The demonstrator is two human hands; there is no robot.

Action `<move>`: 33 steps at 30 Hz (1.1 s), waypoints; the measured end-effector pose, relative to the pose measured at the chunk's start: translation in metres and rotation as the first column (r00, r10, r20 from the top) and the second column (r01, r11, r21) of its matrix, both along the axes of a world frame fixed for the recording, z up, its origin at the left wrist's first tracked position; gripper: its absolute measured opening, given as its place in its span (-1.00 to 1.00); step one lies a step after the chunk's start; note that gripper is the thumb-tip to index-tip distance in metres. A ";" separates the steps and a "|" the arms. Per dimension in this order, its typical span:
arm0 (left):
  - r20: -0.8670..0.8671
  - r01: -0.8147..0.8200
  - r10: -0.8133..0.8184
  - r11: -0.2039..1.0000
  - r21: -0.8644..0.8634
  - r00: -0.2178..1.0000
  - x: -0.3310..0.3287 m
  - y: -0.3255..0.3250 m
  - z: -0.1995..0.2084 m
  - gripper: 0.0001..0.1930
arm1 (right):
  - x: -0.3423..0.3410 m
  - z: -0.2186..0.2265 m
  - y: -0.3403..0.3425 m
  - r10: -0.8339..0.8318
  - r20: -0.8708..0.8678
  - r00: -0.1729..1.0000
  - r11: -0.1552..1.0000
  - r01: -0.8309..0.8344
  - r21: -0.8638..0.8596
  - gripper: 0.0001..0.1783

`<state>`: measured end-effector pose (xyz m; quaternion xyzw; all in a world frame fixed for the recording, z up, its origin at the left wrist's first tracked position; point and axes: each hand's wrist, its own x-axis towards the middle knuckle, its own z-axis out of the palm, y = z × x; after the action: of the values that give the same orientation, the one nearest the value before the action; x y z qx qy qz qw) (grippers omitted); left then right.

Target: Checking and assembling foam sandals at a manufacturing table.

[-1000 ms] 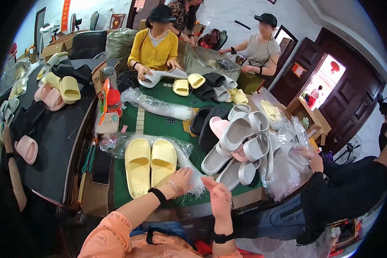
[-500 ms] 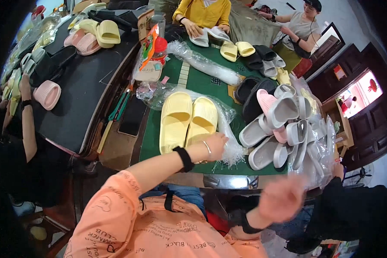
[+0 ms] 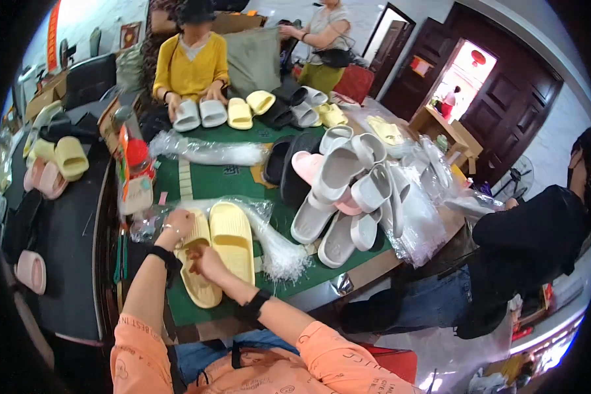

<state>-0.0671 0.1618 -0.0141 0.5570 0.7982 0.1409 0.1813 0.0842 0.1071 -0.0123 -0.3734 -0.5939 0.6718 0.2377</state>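
Two pale yellow slippers lie side by side on the green table mat [image 3: 171,308], with toes away from me. My left hand [image 3: 180,228] is closed at the strap of the left yellow slipper [image 3: 203,289]. Over that slipper's foot opening, my right hand [image 3: 209,265] has its fingers bent together; whatever they hold is hidden. Close by on the right lies the other yellow slipper [image 3: 236,253], touched by my right wrist. A clear plastic bag [image 3: 259,210] stretches behind the pair, and a bundle of thin clear strands [image 3: 284,259] lies beside them.
A pile of grey slippers [image 3: 338,174] with pink and black ones rises at right, next to clear bags [image 3: 417,220]. Rolled plastic [image 3: 210,151] lies farther back. Across the table a person in yellow [image 3: 190,69] touches grey slippers [image 3: 200,115]. Another person in black [image 3: 532,230] is at right.
My view has turned rightward. My right hand has come from beside the table onto the left yellow slipper, and my left hand has moved from the slippers' near end to its strap.
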 end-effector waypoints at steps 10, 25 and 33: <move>-0.449 0.618 -0.570 0.784 -0.047 0.688 -0.012 0.019 -0.026 -0.73 | -0.031 -0.027 0.018 -0.134 0.098 0.986 0.963 0.107 0.247 -0.81; 0.531 -0.021 -0.023 0.997 0.077 0.847 -0.015 0.012 -0.039 -0.76 | -0.021 -0.020 0.008 -0.066 -0.321 0.945 0.957 -0.031 -0.288 -0.84; 0.443 0.025 -0.009 0.999 -0.029 0.896 0.004 0.009 0.001 -0.79 | 0.079 0.022 -0.037 -0.092 -0.276 0.957 0.976 0.032 -0.215 -0.82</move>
<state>-0.0633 0.1705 -0.0130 0.5141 0.7334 0.2487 0.3688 0.1629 0.0704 0.0102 -0.3143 -0.4679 0.7691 0.3012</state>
